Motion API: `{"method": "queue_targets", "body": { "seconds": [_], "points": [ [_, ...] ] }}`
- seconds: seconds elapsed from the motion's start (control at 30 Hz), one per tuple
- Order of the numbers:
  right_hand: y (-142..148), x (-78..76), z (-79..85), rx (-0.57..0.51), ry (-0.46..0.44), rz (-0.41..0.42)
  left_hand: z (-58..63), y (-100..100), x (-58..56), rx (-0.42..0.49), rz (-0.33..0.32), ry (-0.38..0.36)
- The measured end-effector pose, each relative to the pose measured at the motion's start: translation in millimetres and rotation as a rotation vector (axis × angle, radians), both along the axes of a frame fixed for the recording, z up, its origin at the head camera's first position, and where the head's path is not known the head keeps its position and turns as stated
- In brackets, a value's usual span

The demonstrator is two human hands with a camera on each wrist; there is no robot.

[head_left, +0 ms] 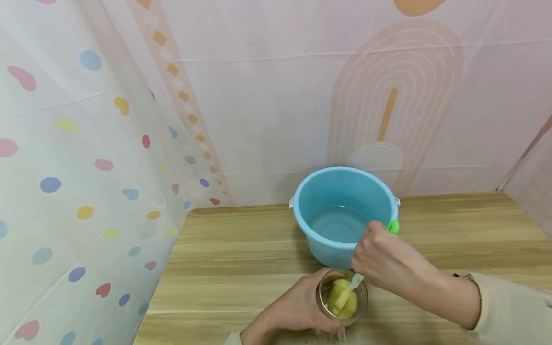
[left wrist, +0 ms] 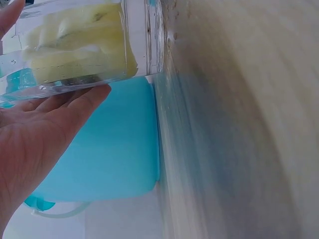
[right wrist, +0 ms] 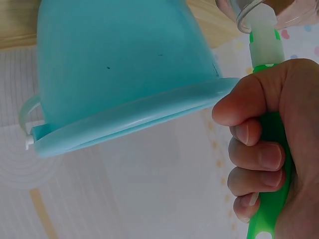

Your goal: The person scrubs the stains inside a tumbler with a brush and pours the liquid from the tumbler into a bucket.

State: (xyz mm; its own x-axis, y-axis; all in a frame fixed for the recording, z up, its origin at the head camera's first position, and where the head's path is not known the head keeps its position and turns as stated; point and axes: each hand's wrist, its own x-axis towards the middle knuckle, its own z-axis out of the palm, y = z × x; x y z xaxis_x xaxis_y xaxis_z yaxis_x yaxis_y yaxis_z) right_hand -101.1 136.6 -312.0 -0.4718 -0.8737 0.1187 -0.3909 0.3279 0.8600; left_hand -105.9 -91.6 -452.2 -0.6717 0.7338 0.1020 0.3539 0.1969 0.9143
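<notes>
Both hands grip: my left hand (head_left: 299, 304) wraps a drinking glass (left wrist: 138, 37), my right hand (head_left: 385, 256) clenches a green-handled brush (right wrist: 272, 201), its yellow sponge head (head_left: 342, 298) inside the glass; just beyond, a blue bucket (head_left: 323, 247) holds water (head_left: 334, 223).

A wood-grained table (head_left: 233, 258) bears a blue bucket (head_left: 324, 250); nearer the front stands a clear glass (left wrist: 141, 40)
</notes>
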Motion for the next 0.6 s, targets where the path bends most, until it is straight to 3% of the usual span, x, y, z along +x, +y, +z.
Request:
{"method": "queue_targets", "body": {
  "seconds": [0.37, 0.6],
  "points": [
    [14.3, 1.9, 1.1, -0.085, -0.074, 0.058, 1.5, -0.6, -0.7, 0.001, -0.007, -0.031],
    [14.2, 12.2, 6.9, -0.093, -0.022, 0.165, 0.6, 0.1, -0.4, 0.004, -0.003, -0.038]
  ]
}}
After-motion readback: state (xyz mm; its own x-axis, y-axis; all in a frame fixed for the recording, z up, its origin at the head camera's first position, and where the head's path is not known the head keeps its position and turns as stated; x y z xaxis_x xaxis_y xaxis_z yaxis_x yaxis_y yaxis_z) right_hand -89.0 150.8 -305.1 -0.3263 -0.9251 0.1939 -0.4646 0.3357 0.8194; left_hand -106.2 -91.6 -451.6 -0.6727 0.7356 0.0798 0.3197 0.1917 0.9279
